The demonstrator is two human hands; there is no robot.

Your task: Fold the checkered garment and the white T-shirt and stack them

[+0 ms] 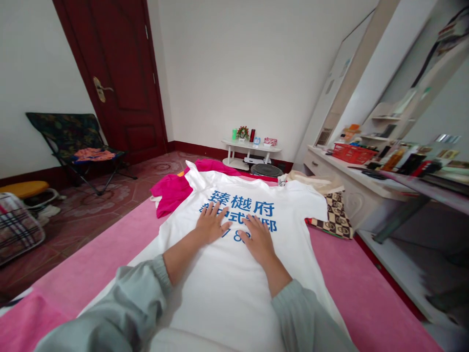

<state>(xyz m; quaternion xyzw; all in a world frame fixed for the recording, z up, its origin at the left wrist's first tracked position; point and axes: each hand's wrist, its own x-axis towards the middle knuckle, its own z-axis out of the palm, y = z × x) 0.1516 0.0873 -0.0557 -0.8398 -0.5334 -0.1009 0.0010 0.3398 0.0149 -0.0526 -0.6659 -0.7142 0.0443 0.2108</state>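
Note:
A white T-shirt (227, 278) with blue printed characters lies spread out, front up, on a pink bed cover (348, 274). Its neck end points away from me and its sleeves reach out to both sides. My left hand (211, 225) lies flat on the left part of the print, fingers spread. Over the right part of the lettering rests my right hand (258, 238), also flat with fingers apart. Both hands cover some of the characters. Neither holds anything.
Bright pink clothing (170, 193) is heaped at the bed's far left, a checkered patterned cloth (335, 215) at the far right. A dressing table (366, 183) with a red basket (353, 153) stands on the right. Beyond are a low white table (252, 146) and a folding chair (69, 139).

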